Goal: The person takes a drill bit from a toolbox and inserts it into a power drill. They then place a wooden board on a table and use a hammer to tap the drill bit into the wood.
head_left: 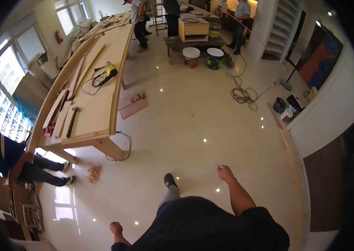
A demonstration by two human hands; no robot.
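Observation:
My right hand [225, 172] is closed in front of me over the tiled floor, holding a small thin item whose kind I cannot make out. Lower left, my left hand [116, 228] hangs near my side with its fingers curled; anything inside it is hidden. Neither hand touches the long wooden workbench [95, 102] ahead on the left. On that bench lie a hammer [73, 121], a yellow and black power tool [110, 72] and several wood strips [89, 67].
A person [7, 154] stands left of the bench, near wood shavings [93, 172]. Other people stand at the back. Two buckets [191, 57] [214, 58], a coiled cable [244, 96] and a stand fan [286, 83] are on the floor. A wall runs along the right.

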